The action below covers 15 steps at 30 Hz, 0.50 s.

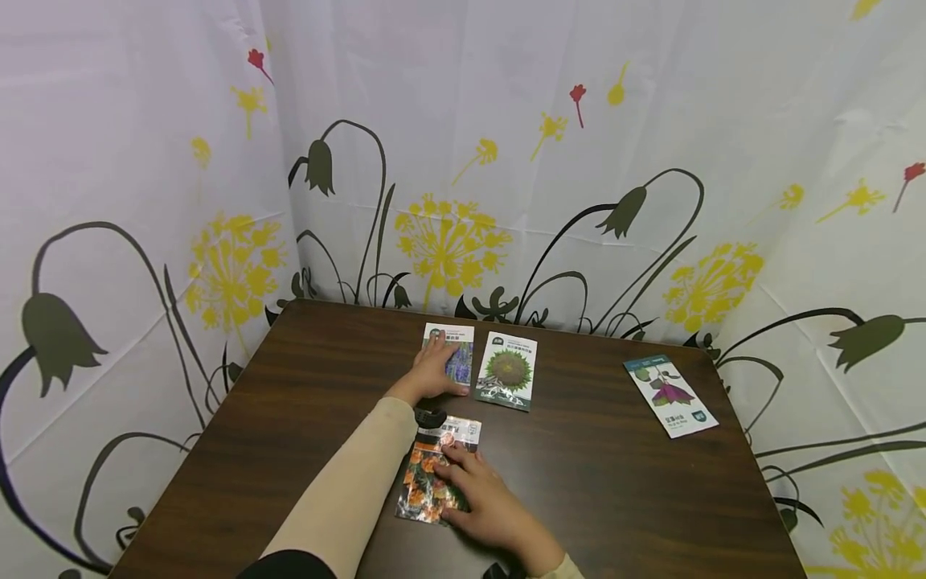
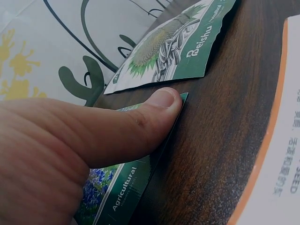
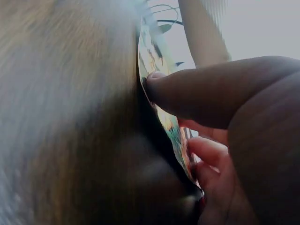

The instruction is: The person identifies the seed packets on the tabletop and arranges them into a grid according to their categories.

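My left hand (image 1: pixel 432 371) lies over a seed packet with blue-purple flowers (image 1: pixel 461 363), fingers spread towards its top. In the left wrist view the thumb (image 2: pixel 154 110) rests flat across that packet's lower end. Nearer me, my right hand (image 1: pixel 486 500) rests on a seed packet with orange flowers (image 1: pixel 422 484), fingers slightly bent over its face. The right wrist view has the thumb (image 3: pixel 176 91) at the edge of this packet and the other fingers further along it. A sunflower seed packet (image 1: pixel 508 371) lies just right of the left hand.
Off to the right on the brown wooden table (image 1: pixel 579 458) lies a packet with a purple flower (image 1: pixel 671 396), set at an angle. A white curtain with printed flowers (image 1: pixel 463 161) hangs behind the table and at its sides.
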Available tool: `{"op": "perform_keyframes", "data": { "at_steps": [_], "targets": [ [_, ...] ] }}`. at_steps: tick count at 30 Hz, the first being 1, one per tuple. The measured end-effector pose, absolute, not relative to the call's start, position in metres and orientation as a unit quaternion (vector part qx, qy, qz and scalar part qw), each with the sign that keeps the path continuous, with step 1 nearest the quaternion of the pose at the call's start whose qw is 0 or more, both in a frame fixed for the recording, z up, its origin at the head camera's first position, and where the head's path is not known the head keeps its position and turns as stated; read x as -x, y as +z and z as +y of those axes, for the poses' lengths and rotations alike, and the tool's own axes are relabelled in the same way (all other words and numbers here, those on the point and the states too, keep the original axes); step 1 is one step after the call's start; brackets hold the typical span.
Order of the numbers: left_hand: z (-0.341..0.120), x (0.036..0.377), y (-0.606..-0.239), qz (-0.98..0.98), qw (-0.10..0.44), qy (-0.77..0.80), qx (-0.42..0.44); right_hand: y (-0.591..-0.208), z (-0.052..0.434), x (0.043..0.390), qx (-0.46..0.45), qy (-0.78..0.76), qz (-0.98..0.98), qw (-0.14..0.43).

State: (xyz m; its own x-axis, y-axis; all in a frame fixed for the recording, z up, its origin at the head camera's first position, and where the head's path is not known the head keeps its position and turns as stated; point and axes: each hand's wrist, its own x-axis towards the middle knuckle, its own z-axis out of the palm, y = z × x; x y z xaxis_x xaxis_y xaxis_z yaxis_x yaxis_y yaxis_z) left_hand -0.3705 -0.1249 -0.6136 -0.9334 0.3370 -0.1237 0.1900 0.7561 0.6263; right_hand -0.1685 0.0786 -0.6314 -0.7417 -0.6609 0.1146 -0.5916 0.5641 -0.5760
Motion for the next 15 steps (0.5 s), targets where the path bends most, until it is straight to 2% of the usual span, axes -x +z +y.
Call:
{"op": "perform_keyframes", "data": {
  "at_steps": [4,15],
  "targets": [
    [-0.1244,0.3719,-0.6139,0.930,0.118,0.320,-0.140,-0.6341,0.0812,0.1711,0.360,-0.327,0.873,0.044],
    [-0.1235,0.3717,-0.6147,0.930,0.120,0.318,-0.138,-0.6327,0.0869,0.1729,0.368,-0.369,0.850,0.080]
  ]
}}
